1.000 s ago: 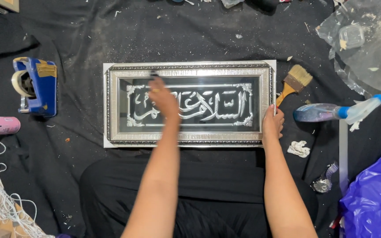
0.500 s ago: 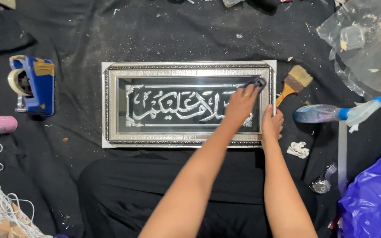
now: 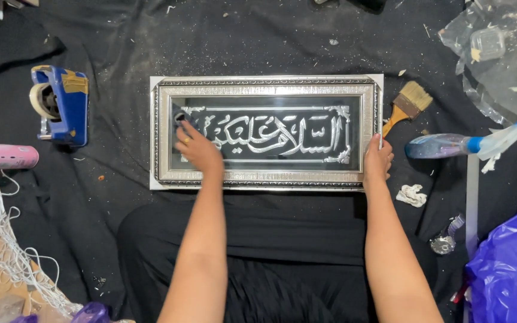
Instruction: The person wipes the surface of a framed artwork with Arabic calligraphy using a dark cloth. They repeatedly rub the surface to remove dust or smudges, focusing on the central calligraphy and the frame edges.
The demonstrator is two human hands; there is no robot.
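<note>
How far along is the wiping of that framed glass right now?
Done: the silver frame lies flat on the black cloth, glass in place. In hand: the left hand presses a small dark pad on the glass at its left end, while the right hand steadies the right edge. Left: I cannot tell how clean the glass is; the spray bottle and brush lie alongside.
</note>
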